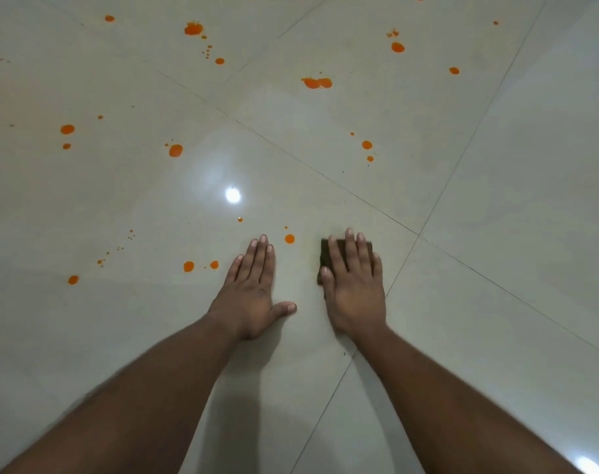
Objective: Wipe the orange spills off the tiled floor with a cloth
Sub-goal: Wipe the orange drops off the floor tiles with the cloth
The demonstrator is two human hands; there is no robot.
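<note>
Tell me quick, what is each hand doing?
Left hand: open, flat on the floor, holding nothing.
Right hand: open, fingers straight, pressing the dark cloth down.

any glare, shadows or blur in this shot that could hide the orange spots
Head view: a bright lamp reflection glares off the glossy tiled floor, a second at the bottom right corner; soft shadows lie under both forearms; the left hand and the right hand on the dark cloth are sharp, the forearms slightly blurred; wide-angle bending of grout lines; orange spots stay clear.
</note>
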